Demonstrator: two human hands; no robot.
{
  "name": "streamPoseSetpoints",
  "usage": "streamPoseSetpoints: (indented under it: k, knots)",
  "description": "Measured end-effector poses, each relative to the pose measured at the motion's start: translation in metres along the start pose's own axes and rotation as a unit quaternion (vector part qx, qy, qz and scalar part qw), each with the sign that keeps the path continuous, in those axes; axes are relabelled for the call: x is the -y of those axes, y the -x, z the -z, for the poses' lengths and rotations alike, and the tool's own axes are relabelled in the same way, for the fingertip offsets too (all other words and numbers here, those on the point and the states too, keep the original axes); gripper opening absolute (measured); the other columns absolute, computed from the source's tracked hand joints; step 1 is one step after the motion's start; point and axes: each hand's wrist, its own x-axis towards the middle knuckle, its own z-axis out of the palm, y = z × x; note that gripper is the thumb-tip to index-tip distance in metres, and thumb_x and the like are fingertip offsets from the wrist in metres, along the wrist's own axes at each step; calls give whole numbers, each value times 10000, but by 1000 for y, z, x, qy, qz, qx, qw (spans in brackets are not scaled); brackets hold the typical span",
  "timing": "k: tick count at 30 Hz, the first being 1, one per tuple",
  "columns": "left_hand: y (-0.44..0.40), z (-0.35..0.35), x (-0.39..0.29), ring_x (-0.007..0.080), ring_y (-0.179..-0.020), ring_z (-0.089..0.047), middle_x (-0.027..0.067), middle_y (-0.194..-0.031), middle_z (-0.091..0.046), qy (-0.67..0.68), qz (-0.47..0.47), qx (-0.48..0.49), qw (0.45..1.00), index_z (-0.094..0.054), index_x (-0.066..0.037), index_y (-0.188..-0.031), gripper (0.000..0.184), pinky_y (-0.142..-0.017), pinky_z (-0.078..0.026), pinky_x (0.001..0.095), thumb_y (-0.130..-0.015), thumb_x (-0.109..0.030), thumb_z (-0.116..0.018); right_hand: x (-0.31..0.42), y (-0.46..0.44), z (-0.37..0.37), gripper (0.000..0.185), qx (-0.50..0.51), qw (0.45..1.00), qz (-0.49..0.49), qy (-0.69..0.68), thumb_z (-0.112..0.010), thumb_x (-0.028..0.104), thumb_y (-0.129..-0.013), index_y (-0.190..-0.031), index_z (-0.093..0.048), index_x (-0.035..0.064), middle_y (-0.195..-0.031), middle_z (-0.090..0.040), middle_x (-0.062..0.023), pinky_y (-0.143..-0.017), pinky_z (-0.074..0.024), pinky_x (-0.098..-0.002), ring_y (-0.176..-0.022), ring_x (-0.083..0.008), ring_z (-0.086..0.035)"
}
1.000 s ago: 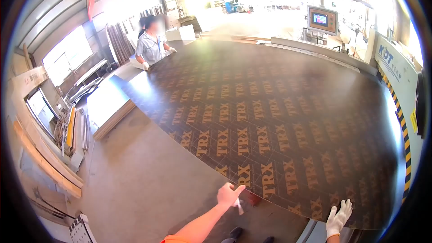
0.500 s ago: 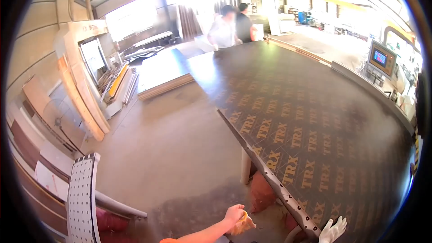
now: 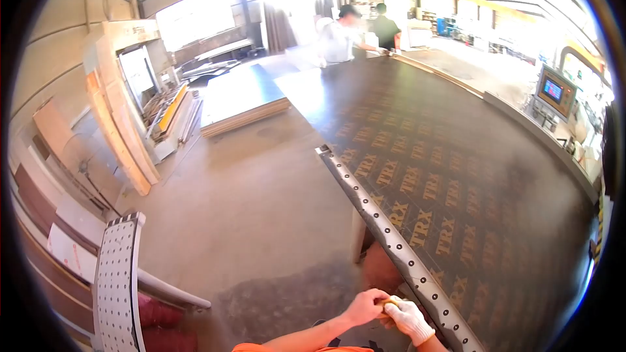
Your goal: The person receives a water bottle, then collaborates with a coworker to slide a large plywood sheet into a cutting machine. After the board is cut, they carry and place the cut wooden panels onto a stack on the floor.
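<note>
1. Bare left hand [image 3: 365, 307] and gloved right hand [image 3: 407, 321] meet, pinching a yellowish cloth [image 3: 390, 302] between them; mostly hidden, maybe a glove.
2. Handling: light fingertip pinch, cloth edge spread, knuckles clear of the dotted metal strip [image 3: 397, 246] near the right hand.
3. Dark lettered board [image 3: 469, 176] lies flat beyond.
4. Farther: stacked sheets [image 3: 244, 98], then two people [image 3: 339, 42].

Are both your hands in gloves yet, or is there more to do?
About half done, it seems. The right hand has a white glove on. Both hands pinch something yellowish, maybe another glove, but it's too hidden to tell. The left hand is bare, so covering that one looks left to do.
</note>
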Motion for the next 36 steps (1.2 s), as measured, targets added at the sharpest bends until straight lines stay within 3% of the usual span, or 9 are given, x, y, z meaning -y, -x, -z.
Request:
streamPoseSetpoints:
  k: [6,13,15,19,22,26,31,35,36]
  knots:
    - [46,34,-36,368,-933,-758,189,-1029,-778,-249,-46,-57,966,-752,-79,-1170,299,-844,-617,426,-922,-240,-705,-78,-46,0,351,-84,926,61,364,-549,397,-1054,-1225,-773,188,-1069,-804,-107,-812,-597,-422,-933,-312,-769]
    - [53,46,-14,434,-1050,-748,262,-1138,-765,-376,116,216,893,-714,-55,-1164,423,-931,-588,539,-928,-389,-605,-19,-16,-67,288,-44,832,183,522,-533,271,-1004,-1115,-745,112,-976,-756,-160,-800,-592,-522,-915,-400,-746]
    - [36,56,62,380,-818,-726,199,-868,-722,-148,115,275,943,-659,-23,-957,337,-751,-579,495,-922,-356,-617,-16,-19,-69,280,0,807,255,533,-552,263,-1005,-1141,-727,92,-987,-750,-164,-814,-595,-517,-923,-409,-747]
    - [9,109,96,231,-652,-521,47,-710,-481,456,320,355,751,-517,-48,-807,210,-640,-462,412,-853,-242,-585,-37,-31,-75,263,-20,799,293,525,-591,317,-1011,-1106,-710,102,-959,-745,-206,-786,-597,-519,-877,-418,-741]
    - [13,99,86,271,-761,-555,97,-800,-536,561,316,100,758,-527,-28,-854,198,-735,-490,438,-774,-207,-553,-33,-32,-103,282,-54,828,294,475,-587,340,-1008,-1092,-708,100,-874,-729,-208,-645,-588,-546,-710,-442,-713]
    - [-27,92,92,446,-1156,-610,175,-1149,-651,594,278,-147,740,-593,-18,-1001,368,-1085,-490,589,-706,-225,-520,-61,-40,-150,287,-80,884,208,410,-602,386,-1048,-1062,-746,138,-863,-744,-139,-789,-594,-414,-815,-327,-733]
    - [-27,96,115,389,-931,-687,126,-944,-673,541,105,193,812,-651,-18,-955,199,-864,-571,498,-822,-147,-576,-62,-64,-135,278,-200,949,149,194,-621,341,-1038,-964,-771,120,-802,-739,-51,-745,-571,-345,-777,-190,-720]
    - [-27,69,168,226,-1029,-698,119,-1049,-696,283,59,258,922,-613,-66,-945,195,-866,-566,350,-787,-23,-508,-79,-60,-121,281,-214,832,263,439,-619,330,-1018,-903,-727,98,-721,-671,-103,-642,-557,-439,-705,-322,-709]
    - [-18,69,167,227,-1039,-692,119,-1058,-692,239,67,265,932,-613,-64,-954,198,-876,-559,350,-788,-25,-511,-83,-70,-142,303,-224,669,192,682,-618,353,-1008,-892,-707,88,-732,-654,-164,-635,-553,-480,-695,-389,-685]
